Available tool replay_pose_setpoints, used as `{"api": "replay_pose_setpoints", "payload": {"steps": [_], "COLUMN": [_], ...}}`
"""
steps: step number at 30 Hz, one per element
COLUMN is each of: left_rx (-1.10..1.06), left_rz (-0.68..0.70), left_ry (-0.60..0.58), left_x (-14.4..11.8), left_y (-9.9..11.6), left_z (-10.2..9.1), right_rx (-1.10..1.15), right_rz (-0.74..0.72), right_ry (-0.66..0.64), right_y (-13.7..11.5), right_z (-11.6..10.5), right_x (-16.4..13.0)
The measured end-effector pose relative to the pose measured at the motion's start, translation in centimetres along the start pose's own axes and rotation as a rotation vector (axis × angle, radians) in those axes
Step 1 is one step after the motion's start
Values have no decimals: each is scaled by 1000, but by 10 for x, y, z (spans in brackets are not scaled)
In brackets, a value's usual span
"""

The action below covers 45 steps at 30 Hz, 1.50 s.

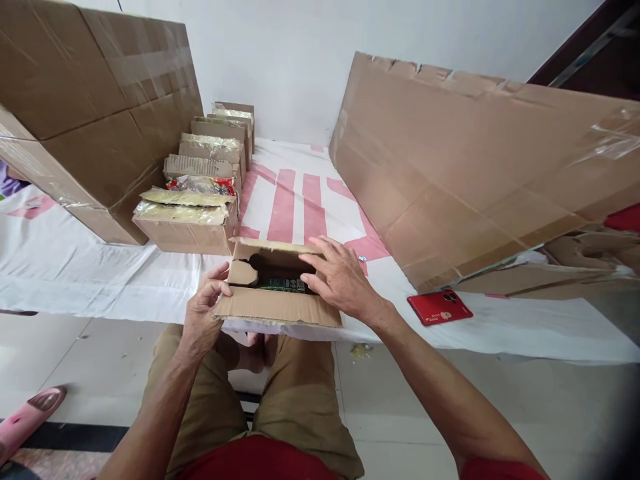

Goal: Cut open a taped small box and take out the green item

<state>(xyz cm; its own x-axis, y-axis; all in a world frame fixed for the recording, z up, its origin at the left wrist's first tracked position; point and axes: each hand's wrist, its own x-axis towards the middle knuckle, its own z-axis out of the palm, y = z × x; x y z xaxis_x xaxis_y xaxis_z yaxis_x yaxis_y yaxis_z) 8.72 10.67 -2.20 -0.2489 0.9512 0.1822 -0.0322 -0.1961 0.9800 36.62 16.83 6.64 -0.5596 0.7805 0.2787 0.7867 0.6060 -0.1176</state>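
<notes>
A small cardboard box [280, 308] lies at the table's front edge with its top flaps raised. Inside it a dark package with green and white print [285, 285] partly shows. My left hand [204, 303] is closed on the box's left end, fingers at the corner and side flap. Over the right end of the opening is my right hand [337, 277], its fingers stretched out and apart, touching the box's flap and rim. The fingertips' exact contact inside is hard to see.
Several small cartons [185, 230] with yellowish taped tops stand in a row at left, beside a large taped carton [100, 100]. Another large cardboard carton [465, 167] leans at right. A red phone [440, 307] lies on the white cloth [525, 327]. A pink shoe [30, 420] shows lower left.
</notes>
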Motion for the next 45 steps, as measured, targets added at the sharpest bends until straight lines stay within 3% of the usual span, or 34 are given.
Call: {"api": "replay_pose_setpoints", "payload": {"steps": [3, 6, 12, 14, 18, 22, 25, 28, 30, 32, 34, 36, 41, 45], "left_rx": [61, 92, 133, 124, 106, 127, 46, 21, 133, 280, 402, 491, 600, 630], "left_rz": [19, 44, 87, 81, 88, 80, 58, 118, 197, 254, 275, 318, 477, 510], "left_ry": [-35, -45, -80, -83, -71, -98, -28, 12, -42, -119, -181, -195, -164, -136], "left_x": [-1, -1, -1, 0, 1, 2, 1, 4, 7, 9, 9, 6, -4, -5], "left_y": [-1, -3, -8, -9, -10, -7, 5, 25, 37, 42, 38, 29, 11, 12], "left_z": [-3, -6, -6, -4, -6, -24, -38, -37, -27, -14, -1, 7, 12, 16], "right_rx": [-72, -129, 83, 86, -4, -129, -212, -178, -68, 24, -5, -100, -166, -161], "right_rz": [63, 143, 205, 220, 248, 211, 129, 33, -51, -123, -141, -128, -115, -132], "right_ry": [47, 15, -374, -412, -363, -267, -187, -145, -230, -425, -646, -788, -825, -801], "right_y": [1, 7, 30, 32, 24, 11, 0, -12, -18, -22, -25, -28, -33, -30], "right_z": [0, 4, 11, 13, 16, 17, 12, 2, -6, -9, -5, 7, 44, 45], "right_x": [10, 26, 61, 67, 68, 61, 56, 57, 61, 68, 74, 79, 82, 82]}}
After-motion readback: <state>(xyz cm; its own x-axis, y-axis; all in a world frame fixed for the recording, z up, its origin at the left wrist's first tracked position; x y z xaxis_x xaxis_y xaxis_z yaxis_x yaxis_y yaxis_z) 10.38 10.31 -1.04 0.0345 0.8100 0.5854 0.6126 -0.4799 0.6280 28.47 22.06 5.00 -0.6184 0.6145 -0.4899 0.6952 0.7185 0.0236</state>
